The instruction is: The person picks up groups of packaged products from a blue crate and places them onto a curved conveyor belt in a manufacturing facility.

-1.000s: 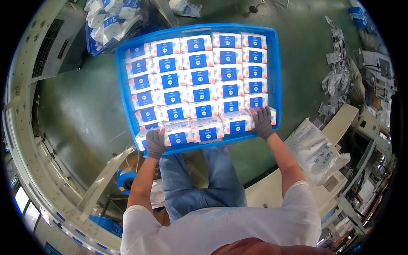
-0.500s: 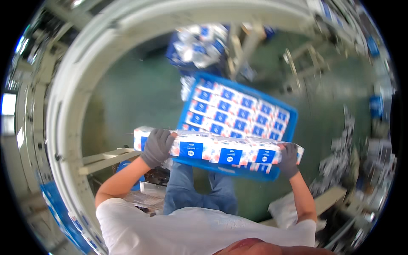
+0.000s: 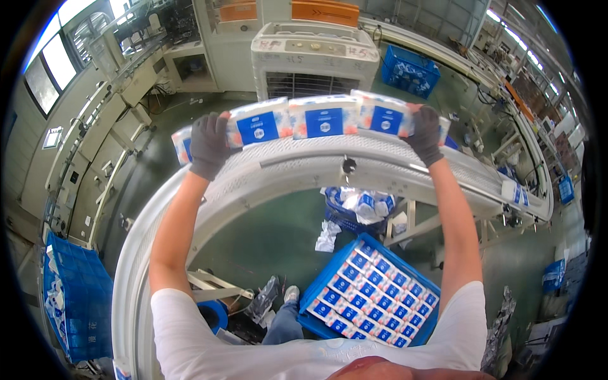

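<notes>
1. Apparently I'm at the steadying step, with a row of soft, white-and-blue plastic-wrapped packs [image 3: 323,120] at the pale, curved conveyor [image 3: 304,149]; belt contact I can't tell.
2. My grey-gloved left hand [image 3: 211,142] and grey-gloved right hand [image 3: 425,132] are half-curled, gripping near the row's ends.
3. I judge the next move calls for even inward pressure.
4. Lower, nearer me, sits a pack-filled blue plastic crate [image 3: 318,325].

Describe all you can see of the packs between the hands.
The packs form a close row: three show between the left hand and right hand, which grip the row near its ends, with parts of it beyond both. They look film-wrapped, white with pink and pale blue, with blue front panels. The row appears over the conveyor; whether it rests there is unclear.
</notes>
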{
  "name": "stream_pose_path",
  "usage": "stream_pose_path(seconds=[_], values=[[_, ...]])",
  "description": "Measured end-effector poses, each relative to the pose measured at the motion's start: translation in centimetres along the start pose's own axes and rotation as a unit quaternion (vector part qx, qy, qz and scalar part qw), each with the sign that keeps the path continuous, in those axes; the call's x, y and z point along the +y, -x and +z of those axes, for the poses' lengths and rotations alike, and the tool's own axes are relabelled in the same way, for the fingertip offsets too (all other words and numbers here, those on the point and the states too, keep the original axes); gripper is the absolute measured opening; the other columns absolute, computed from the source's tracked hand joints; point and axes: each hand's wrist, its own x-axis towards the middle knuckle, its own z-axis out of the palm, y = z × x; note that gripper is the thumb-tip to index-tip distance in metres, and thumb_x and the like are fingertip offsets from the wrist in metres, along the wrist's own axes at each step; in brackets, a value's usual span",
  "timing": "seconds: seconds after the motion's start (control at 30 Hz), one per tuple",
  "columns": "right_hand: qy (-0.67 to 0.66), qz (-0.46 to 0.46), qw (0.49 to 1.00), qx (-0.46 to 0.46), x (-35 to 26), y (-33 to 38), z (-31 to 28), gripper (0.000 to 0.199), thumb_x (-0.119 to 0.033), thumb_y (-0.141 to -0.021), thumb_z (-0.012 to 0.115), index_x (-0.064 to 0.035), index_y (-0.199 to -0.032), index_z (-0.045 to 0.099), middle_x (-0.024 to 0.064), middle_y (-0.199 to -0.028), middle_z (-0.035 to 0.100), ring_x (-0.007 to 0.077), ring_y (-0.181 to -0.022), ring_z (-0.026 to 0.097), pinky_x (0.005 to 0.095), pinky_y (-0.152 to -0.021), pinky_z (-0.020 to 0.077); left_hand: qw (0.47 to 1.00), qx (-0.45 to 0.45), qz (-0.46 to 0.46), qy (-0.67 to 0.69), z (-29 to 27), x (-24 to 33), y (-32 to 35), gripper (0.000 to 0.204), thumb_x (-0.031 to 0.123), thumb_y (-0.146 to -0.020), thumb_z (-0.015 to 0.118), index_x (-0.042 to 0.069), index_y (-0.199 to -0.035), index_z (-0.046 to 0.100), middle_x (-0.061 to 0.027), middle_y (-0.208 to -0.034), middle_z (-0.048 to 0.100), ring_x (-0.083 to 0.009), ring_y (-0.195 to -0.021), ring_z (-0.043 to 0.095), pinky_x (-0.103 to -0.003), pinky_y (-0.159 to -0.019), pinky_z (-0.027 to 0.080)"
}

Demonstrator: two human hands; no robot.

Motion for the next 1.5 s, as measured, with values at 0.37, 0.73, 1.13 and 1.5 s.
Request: stream_pose_path(seconds=[0.37,0.73,1.13,1.5], values=[[-0.103,0.005,0.877,-0.469,-6.0,-3.8,9.6,0.093,-0.053,-0.063,0.079,-0.0056,-0.133,0.043,0.0193,-0.124,0.052,0.0376,-0.120,0.047,0.0438,-0.100,0.0386,0.889,-0.424,-0.173,0.021,-0.4,-4.1,3.8,0.072,0.042,-0.066,0.081,0.004,-0.120,0.053,-0.0181,-0.111,0.060,-0.0348,-0.107,0.056,-0.042,-0.092,0.044],[-0.033,0.264,0.942,-0.202,-6.9,23.4,-13.8,0.047,-0.029,-0.085,0.066,-0.0097,-0.125,0.053,0.0125,-0.121,0.055,0.0324,-0.106,0.055,0.0417,-0.087,0.0459,0.987,-0.069,-0.146,0.020,-5.4,6.9,17.1,0.039,0.018,-0.088,0.064,0.002,-0.122,0.054,-0.0178,-0.116,0.059,-0.0358,-0.108,0.054,-0.042,-0.092,0.046],[0.003,0.592,0.445,-0.672,-24.6,78.5,-30.2,0.065,-0.022,-0.075,0.070,-0.0110,-0.134,0.044,0.0169,-0.130,0.048,0.0376,-0.116,0.053,0.0459,-0.096,0.0450,0.796,-0.452,0.185,0.357,19.3,46.0,49.3,0.067,0.032,-0.070,0.077,0.003,-0.124,0.050,-0.0173,-0.123,0.051,-0.0361,-0.113,0.050,-0.047,-0.095,0.042],[0.036,0.522,0.656,-0.544,-22.1,88.6,-27.9,0.077,-0.026,-0.058,0.084,-0.0133,-0.126,0.049,0.0130,-0.124,0.048,0.0330,-0.122,0.042,0.0468,-0.101,0.0356,0.794,-0.449,0.245,0.328,24.3,48.8,49.1,0.084,0.026,-0.057,0.085,0.004,-0.127,0.044,-0.0167,-0.119,0.046,-0.0372,-0.108,0.048,-0.046,-0.093,0.043]])
